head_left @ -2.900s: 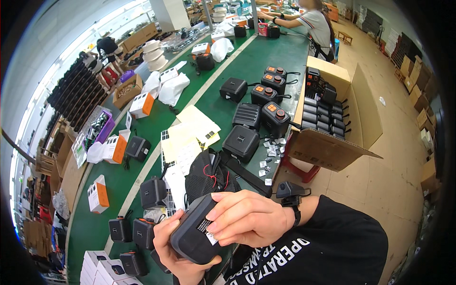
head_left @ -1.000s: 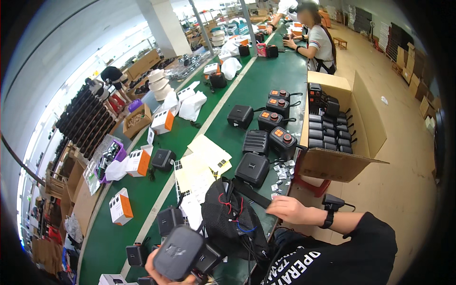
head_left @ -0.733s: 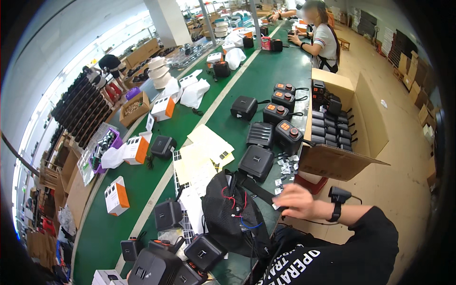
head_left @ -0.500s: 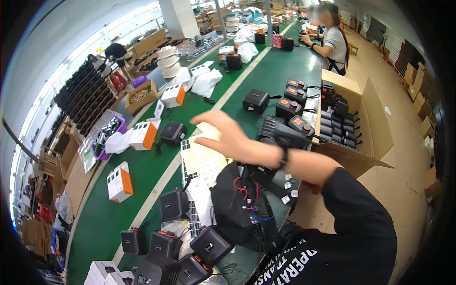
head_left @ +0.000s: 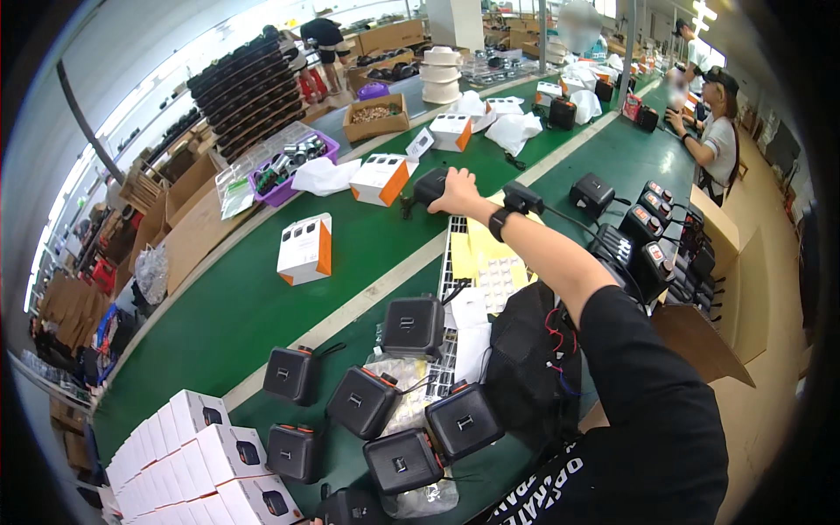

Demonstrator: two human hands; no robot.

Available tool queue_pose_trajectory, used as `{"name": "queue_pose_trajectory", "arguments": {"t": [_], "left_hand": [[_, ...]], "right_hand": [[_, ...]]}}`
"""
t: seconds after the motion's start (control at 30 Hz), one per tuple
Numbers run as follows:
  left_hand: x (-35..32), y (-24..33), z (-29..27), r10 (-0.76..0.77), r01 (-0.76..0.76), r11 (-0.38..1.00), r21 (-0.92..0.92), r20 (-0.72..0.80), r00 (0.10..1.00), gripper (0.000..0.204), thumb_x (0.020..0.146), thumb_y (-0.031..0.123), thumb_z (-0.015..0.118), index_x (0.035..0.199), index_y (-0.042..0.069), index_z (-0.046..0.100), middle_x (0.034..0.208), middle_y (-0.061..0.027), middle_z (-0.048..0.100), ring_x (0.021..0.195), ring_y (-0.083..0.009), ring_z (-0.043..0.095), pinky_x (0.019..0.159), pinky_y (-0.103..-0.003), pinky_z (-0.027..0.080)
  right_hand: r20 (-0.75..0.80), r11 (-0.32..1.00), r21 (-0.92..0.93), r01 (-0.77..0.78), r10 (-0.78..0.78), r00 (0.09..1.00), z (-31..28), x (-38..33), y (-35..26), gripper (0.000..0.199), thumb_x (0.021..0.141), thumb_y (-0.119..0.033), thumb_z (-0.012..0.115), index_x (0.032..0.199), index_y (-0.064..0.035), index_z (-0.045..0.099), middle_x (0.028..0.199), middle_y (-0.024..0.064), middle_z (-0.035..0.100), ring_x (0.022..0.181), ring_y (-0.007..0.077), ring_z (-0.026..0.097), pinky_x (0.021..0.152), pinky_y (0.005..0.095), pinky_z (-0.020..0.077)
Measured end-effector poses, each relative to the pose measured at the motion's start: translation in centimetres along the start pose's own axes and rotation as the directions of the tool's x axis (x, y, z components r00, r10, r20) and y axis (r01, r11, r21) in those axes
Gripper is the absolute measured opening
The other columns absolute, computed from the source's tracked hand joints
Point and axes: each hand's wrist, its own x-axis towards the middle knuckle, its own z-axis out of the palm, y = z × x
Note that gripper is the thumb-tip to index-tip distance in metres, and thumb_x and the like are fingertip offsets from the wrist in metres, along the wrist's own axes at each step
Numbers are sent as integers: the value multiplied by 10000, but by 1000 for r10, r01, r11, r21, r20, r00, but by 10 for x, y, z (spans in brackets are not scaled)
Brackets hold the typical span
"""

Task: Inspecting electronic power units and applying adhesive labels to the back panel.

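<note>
My right arm stretches far forward across the green table (head_left: 262, 306). My right hand (head_left: 457, 191), with a black watch on the wrist, closes over a small black box-shaped device (head_left: 429, 185) with a cord, next to a white and orange carton (head_left: 382, 179). Close to me lie several more black devices (head_left: 411, 325) with cables, some on clear bags. A black pouch with red wires (head_left: 534, 359) sits under my arm. My left hand is out of sight below the frame.
White cartons (head_left: 201, 455) are stacked at the lower left and another white and orange carton (head_left: 306, 249) stands mid-table. Yellow sheets (head_left: 486, 254) lie near my arm. An open cardboard box (head_left: 709, 350) stands on the right. A person (head_left: 713, 131) works farther along.
I held a black device in both hands, then set it among the others near me. My right arm then swung up and forward, and its hand now rests on the far black device.
</note>
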Motion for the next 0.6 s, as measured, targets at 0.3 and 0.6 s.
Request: {"name": "queue_pose_trajectory", "arguments": {"t": [0.3,0.6], "left_hand": [[-4,-1,8,71,-140,879,456,166,984,564,674,216,748,1164,68,511,1247,-159,446,1187,-373,349,970,-495,267],[26,126,53,353,-375,691,-618,-164,921,998,679,539,682,1325,-37,186,1275,-214,341,1228,-285,327,1009,-417,279]], "right_hand": [[-419,521,464,717,-584,695,-169,-229,-81,991,522,-141,789,1325,2,226,1268,216,296,1186,374,314,1003,410,285],[-684,441,528,725,-285,672,-184,-369,-119,940,509,-172,808,1261,73,298,1226,220,361,1118,352,383,923,414,336]]}}
